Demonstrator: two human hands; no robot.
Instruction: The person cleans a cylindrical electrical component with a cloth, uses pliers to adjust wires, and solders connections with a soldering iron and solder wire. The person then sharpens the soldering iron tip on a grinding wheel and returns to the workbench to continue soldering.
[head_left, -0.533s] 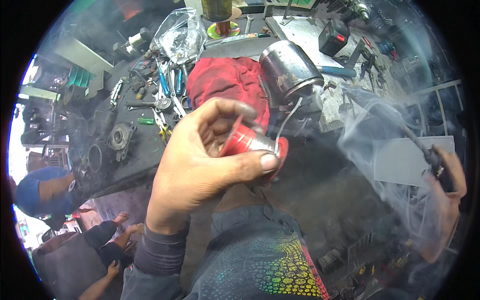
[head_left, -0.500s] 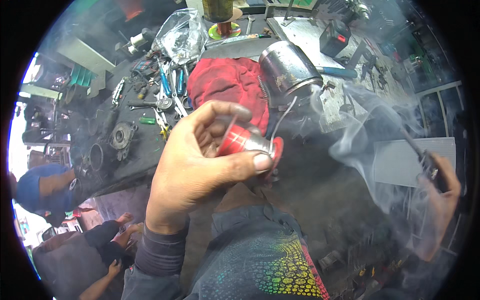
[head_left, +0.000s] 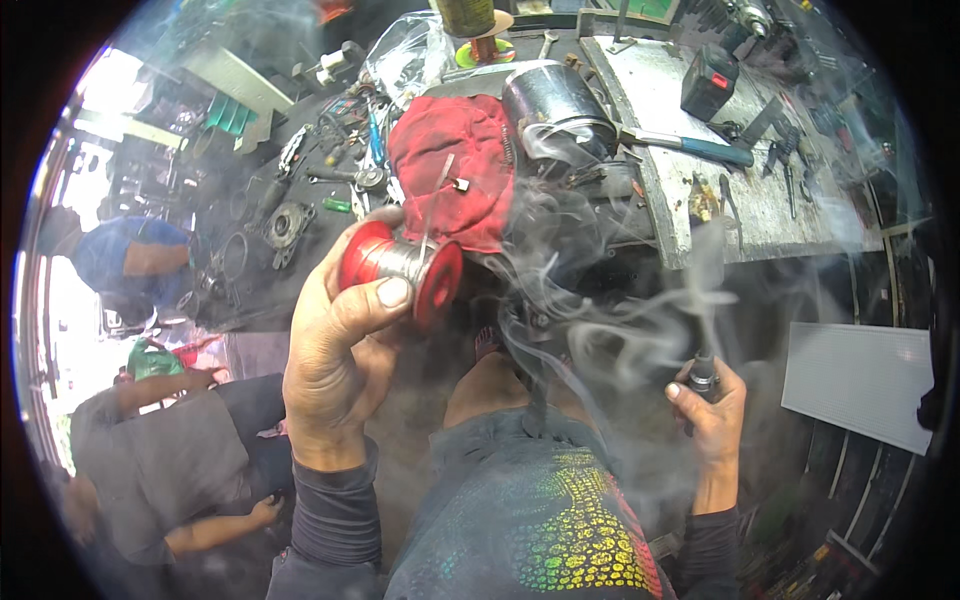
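Dark and tool-littered, the table [head_left: 272, 297] stretches behind smoke [head_left: 640, 345] that veils its near edge. Red cloth [head_left: 450, 140] lies beside a metal cylinder [head_left: 555, 100]. The left hand [head_left: 335, 330] has its grip around a red wire spool [head_left: 400, 264] before the cloth, hiding part of the spool; the right hand [head_left: 714, 415] clasps a dark handle [head_left: 704, 378], its far end blurred to my eye.

The spool [head_left: 430, 280] looked like smooth, glossy plastic, its wire [head_left: 400, 262] shiny metal. The red cloth [head_left: 447, 140] was matt and wrinkled, the cylinder [head_left: 552, 100] glossy metal, the bag [head_left: 408, 62] crinkled, clear plastic.
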